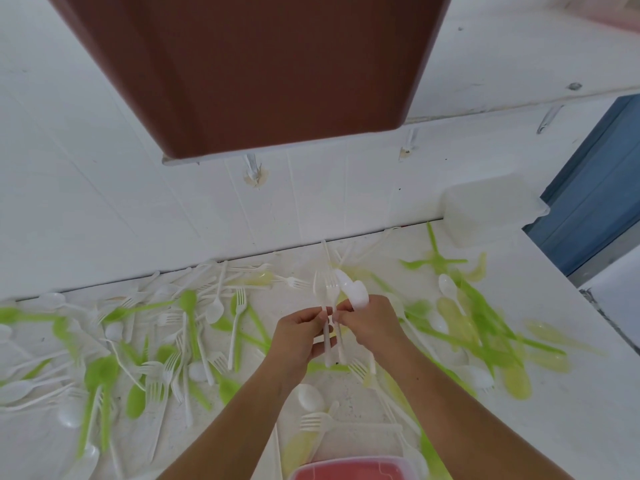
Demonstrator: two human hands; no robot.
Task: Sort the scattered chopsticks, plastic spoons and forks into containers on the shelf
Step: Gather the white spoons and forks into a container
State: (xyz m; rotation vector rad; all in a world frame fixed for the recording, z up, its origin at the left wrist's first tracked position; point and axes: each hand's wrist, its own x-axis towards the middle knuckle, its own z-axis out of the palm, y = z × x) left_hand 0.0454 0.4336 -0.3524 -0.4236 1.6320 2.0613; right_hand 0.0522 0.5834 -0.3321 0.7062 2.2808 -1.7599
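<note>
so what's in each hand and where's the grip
Left hand pinches white forks mid-handle; right hand pinches them too and grips white spoons just below the bowls.

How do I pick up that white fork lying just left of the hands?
Probably pinch the white fork by its thin handle, from above, at the near end: it lies flat with its tines pointing away from you.

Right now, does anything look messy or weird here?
Yes: green, white and yellowish plastic spoons and forks lie scattered every which way over the white counter instead of in containers. The left hand and right hand pinch white plastic forks.
</note>
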